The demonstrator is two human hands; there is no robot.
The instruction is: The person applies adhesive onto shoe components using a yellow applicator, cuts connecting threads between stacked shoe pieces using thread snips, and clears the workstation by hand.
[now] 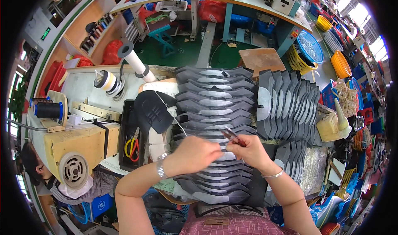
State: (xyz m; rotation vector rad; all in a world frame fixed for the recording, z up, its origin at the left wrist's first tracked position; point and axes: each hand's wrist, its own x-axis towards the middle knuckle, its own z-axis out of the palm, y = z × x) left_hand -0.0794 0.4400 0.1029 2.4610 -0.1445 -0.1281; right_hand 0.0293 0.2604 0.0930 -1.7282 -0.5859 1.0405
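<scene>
My left hand (194, 155) is closed, its fingers pinched over the middle of a long stack of dark grey shoe-upper pieces (215, 103) with pale grey patches. A white thread (174, 115) runs down to this hand. Just right of it, my right hand (253, 153) grips small snips (233, 138) with dark red handles, their metal tip pointing up and left. The two hands are close together, and the fingertips of the left are partly hidden. Left of the stack, a black upper piece (154, 110) with slits lies over a pale shoe-last shape.
More stacked pieces (286, 102) lie to the right, beside a yellowish block (329, 125) with a horn-shaped top. At left are a black tray (127, 144) holding yellow- and red-handled scissors (132, 147), thread spools (110, 83), and a beige sewing machine (76, 144). Another person (89, 187) sits at lower left.
</scene>
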